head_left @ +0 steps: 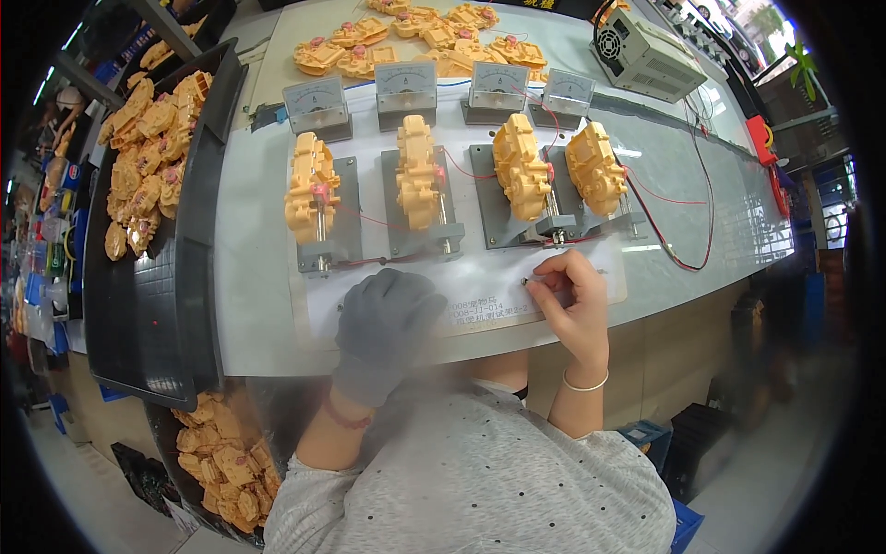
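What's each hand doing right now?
Left hand: gloved; open or closed, cannot be told.
Right hand: closed, pinching a small piece, too tiny to identify.

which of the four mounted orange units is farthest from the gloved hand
The rightmost mounted unit, standing in front of the rightmost meter. The other three all stand farther left, closer to the gloved left hand.

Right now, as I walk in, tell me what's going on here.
The person's bare right hand pinches a piece too tiny to name, near four orange units on grey stands with meters behind. The gloved left hand is over the white sheet; whether it holds anything is hidden. More units lie in the black tray at left.
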`<state>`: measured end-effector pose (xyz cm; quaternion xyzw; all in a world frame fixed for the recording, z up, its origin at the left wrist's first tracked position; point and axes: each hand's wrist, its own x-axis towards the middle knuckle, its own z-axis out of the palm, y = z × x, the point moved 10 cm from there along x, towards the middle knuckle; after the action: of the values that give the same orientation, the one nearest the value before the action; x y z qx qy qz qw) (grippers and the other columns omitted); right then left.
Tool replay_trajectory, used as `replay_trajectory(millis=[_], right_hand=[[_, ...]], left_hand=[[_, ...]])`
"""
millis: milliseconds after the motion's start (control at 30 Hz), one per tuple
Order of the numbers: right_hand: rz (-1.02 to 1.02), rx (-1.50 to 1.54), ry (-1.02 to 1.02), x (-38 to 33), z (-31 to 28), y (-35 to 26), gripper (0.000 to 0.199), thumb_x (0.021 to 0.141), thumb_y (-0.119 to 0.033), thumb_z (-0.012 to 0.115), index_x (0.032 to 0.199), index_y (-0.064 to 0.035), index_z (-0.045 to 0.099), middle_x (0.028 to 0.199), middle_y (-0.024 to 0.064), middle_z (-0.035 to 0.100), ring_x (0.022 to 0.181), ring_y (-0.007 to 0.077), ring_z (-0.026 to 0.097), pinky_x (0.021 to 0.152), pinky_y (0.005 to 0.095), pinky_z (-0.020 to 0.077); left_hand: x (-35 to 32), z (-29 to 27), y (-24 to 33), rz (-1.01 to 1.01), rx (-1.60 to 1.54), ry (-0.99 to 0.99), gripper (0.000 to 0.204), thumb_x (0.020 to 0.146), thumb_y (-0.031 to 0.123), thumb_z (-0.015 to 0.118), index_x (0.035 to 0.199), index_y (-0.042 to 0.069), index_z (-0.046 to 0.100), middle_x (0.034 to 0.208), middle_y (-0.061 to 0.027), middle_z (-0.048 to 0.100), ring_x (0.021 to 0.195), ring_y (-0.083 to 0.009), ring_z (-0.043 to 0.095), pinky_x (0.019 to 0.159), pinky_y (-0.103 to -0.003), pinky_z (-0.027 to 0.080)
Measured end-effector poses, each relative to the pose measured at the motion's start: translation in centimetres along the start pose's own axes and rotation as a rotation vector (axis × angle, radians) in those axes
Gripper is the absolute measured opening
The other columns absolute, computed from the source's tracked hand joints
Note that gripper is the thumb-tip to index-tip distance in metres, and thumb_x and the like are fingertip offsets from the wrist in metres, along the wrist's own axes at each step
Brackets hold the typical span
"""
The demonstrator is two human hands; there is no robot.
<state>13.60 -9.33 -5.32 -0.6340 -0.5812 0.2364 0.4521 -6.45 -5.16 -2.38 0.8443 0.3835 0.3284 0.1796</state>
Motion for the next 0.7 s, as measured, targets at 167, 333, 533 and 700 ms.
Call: replay_trajectory(millis=[167, 333, 533, 700], right_hand=[[0.101, 0.039, 0.085, -0.1, -0.3, 1.1, 0.018, 0.070, 0.004, 0.068, 0.083, 0.0009, 0.056, 0.071, 0.0051, 0.052, 0.062, 0.0132, 0.050, 0.058, 0.0247, 0.0427], [-0.056, -0.049, 0.245, -1.4, -3.9, -0.3, 0.018, 0.071, 0.002, 0.069, 0.083, 0.0001, 0.056, 0.071, 0.0026, 0.051, 0.061, 0.0100, 0.048, 0.057, 0.0227, 0.0396], [0.156, 0.008, 0.273, -2.1, -9.5, 5.2, 0.019, 0.076, -0.002, 0.068, 0.090, -0.0007, 0.055, 0.071, -0.0024, 0.048, 0.062, 0.0041, 0.043, 0.055, 0.0193, 0.0336], [0.203, 0.050, 0.145, -1.3, -8.8, 6.8, 0.017, 0.079, -0.004, 0.067, 0.090, 0.0003, 0.055, 0.068, -0.0047, 0.045, 0.061, 0.0025, 0.041, 0.054, 0.0173, 0.0317]], left_hand=[[-0.4, 1.1, -2.1, -0.179, -0.052, -0.015, 0.017, 0.075, 0.015, 0.071, 0.082, 0.003, 0.061, 0.071, -0.0088, 0.060, 0.062, -0.0236, 0.058, 0.057, -0.035, 0.046], [-1.5, -1.5, -1.9, -0.169, 0.036, -0.026, 0.016, 0.073, 0.013, 0.071, 0.083, 0.005, 0.061, 0.076, -0.0080, 0.060, 0.071, -0.0235, 0.059, 0.067, -0.034, 0.047], [-4.1, -5.7, -8.8, -0.447, -0.017, -0.024, 0.024, 0.070, 0.016, 0.074, 0.084, 0.003, 0.061, 0.078, -0.0074, 0.059, 0.072, -0.0209, 0.057, 0.067, -0.032, 0.046], [-4.6, -5.1, -10.7, -0.599, -0.195, -0.047, 0.026, 0.069, 0.012, 0.074, 0.086, -0.001, 0.060, 0.078, -0.0076, 0.059, 0.068, -0.0159, 0.055, 0.064, -0.028, 0.046]])
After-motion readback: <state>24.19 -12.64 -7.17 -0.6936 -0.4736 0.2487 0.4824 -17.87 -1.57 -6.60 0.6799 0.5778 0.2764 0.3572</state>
